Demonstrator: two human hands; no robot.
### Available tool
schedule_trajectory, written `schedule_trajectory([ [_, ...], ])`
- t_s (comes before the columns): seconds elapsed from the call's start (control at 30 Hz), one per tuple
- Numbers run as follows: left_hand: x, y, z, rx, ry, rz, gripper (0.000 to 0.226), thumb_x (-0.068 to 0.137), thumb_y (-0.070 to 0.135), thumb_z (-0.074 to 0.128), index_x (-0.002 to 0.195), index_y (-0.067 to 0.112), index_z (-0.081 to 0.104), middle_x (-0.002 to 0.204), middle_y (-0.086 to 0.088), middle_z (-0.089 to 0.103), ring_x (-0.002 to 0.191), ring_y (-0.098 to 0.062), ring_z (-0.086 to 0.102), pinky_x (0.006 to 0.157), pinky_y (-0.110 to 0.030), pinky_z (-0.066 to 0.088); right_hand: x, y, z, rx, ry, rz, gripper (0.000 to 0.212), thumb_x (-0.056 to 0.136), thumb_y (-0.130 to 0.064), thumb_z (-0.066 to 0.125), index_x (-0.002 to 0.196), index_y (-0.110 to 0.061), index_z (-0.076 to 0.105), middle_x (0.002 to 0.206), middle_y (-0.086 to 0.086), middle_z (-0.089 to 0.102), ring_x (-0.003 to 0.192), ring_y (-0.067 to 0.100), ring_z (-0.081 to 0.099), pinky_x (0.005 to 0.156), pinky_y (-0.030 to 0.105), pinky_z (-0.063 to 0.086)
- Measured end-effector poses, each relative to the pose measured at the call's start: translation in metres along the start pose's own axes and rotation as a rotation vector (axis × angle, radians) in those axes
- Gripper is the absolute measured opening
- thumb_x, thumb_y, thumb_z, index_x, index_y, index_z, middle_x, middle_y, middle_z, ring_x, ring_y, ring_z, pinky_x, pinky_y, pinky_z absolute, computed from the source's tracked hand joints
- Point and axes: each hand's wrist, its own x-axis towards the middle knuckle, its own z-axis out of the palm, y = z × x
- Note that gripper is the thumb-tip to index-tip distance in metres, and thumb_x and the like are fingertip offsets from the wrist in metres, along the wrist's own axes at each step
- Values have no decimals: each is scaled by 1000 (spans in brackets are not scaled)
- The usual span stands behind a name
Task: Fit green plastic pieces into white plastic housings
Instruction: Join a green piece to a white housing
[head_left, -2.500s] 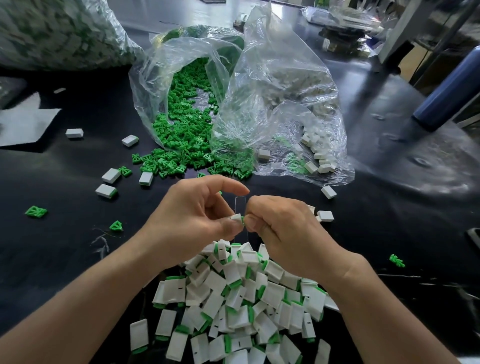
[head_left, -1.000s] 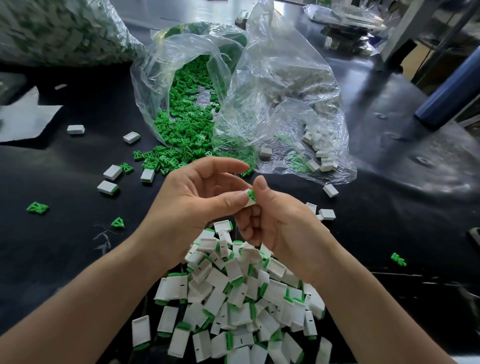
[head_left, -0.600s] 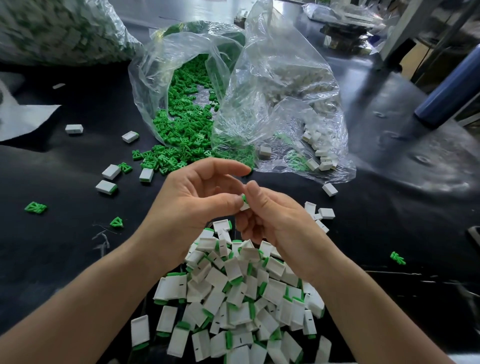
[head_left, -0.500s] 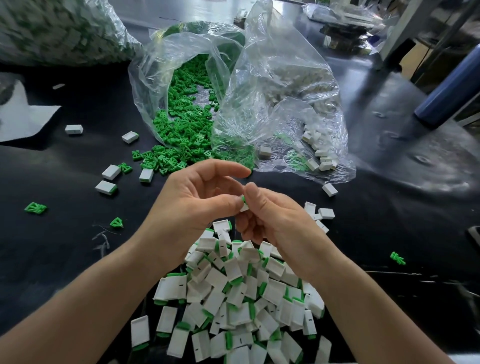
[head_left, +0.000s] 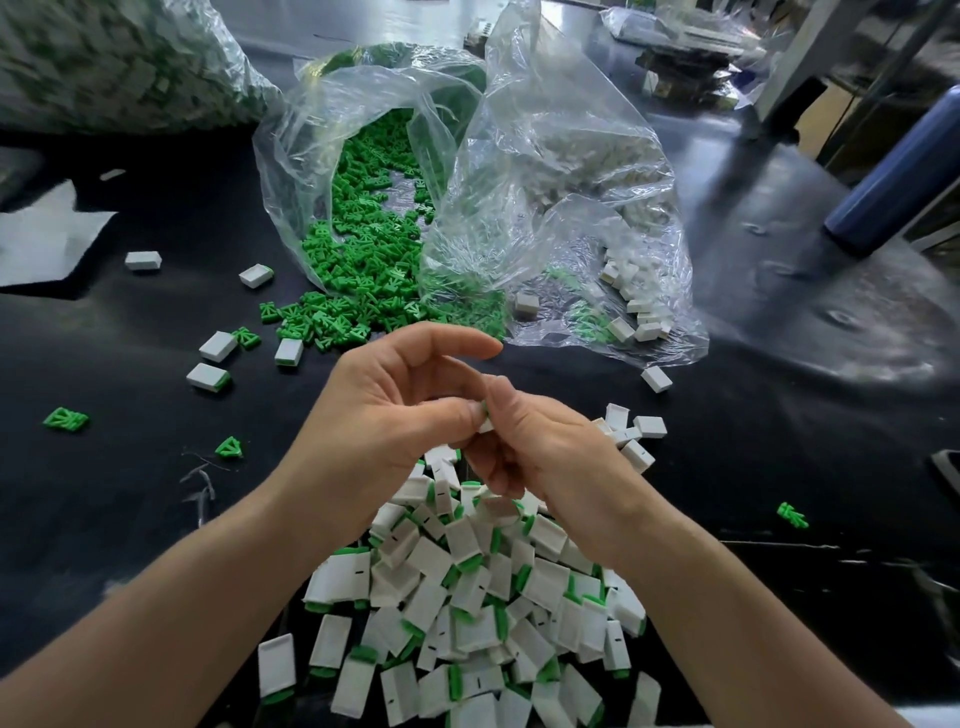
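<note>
My left hand (head_left: 384, 415) and my right hand (head_left: 540, 447) meet above the black table and together pinch one small white housing (head_left: 485, 425) with a green piece (head_left: 484, 409) showing at its top edge. Most of that housing is hidden by my thumbs. Below my hands lies a heap of white housings with green pieces in them (head_left: 467, 597). A clear bag of loose green pieces (head_left: 363, 244) lies open beyond my hands, and next to it on the right a clear bag of white housings (head_left: 613, 249).
Loose white housings (head_left: 215, 345) and green pieces (head_left: 65, 419) are scattered on the black table (head_left: 104, 493) to the left. A few housings (head_left: 631, 431) lie right of my hands. A large full bag (head_left: 104, 67) sits far left; a blue cylinder (head_left: 898, 171) stands far right.
My hands have stayed together at the same spot. The green piece shows less above the housing than one second ago.
</note>
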Motion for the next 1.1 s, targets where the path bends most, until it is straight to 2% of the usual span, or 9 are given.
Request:
schedule_trajectory([
  [0.1,0,-1,1,-42,2,-5,30,64,-6,60,90,9,64,70,-13,71,55,-29,66,51,-27,54,1,0,0,-50,32,-44,38,86,-43,33,72,-11,48,51,-17,43,49,0,36,51,12,33],
  [0.17,0,-2,-1,-49,26,-23,32,62,-5,62,90,10,65,73,-14,72,63,-30,69,55,-28,55,2,2,0,-113,60,-67,45,88,-48,33,71,-8,47,50,-17,41,50,0,34,53,15,31],
  [0.27,2,-3,-1,-49,64,-56,36,59,-3,63,92,10,66,77,-14,73,79,-25,71,62,-27,57,3,7,0,-270,120,-95,61,86,-54,30,89,1,56,51,-19,43,53,0,36,58,20,28],
  [0.37,2,-3,-1,-57,86,-82,40,56,-2,65,94,9,65,77,-14,73,87,-21,71,69,-26,57,5,9,0,-366,153,-110,62,82,-53,26,104,-6,61,54,-27,49,57,-4,43,61,18,29],
  [0.53,2,-1,1,-72,100,-107,52,44,-9,76,92,9,66,75,-15,73,89,-19,70,74,-28,57,5,9,2,-399,173,-118,61,82,-52,25,106,-8,61,55,-32,49,59,-7,45,62,20,29],
  [0.6,1,0,1,-85,102,-111,47,46,-4,71,91,9,66,74,-15,72,89,-19,70,75,-28,57,5,9,2,-403,175,-120,61,82,-52,25,105,-9,61,56,-32,50,60,-7,45,64,21,29],
  [0.7,1,-1,0,-83,94,-117,51,45,-14,73,90,9,67,74,-15,73,90,-20,70,74,-27,57,5,9,1,-405,173,-124,61,82,-52,25,106,-10,61,60,-25,51,61,-6,44,65,22,30],
  [0.77,1,-1,0,-88,96,-122,45,49,-10,66,89,11,67,74,-14,73,90,-19,70,75,-28,57,5,10,1,-404,169,-127,61,82,-52,25,106,-9,61,62,-21,49,62,-5,44,66,22,30],
  [1.1,1,-2,-1,-86,90,-132,40,52,-5,64,88,11,68,74,-14,73,90,-19,70,75,-27,57,4,9,1,-415,160,-120,58,83,-52,25,107,-13,61,65,-21,49,64,-4,44,68,25,32],
])
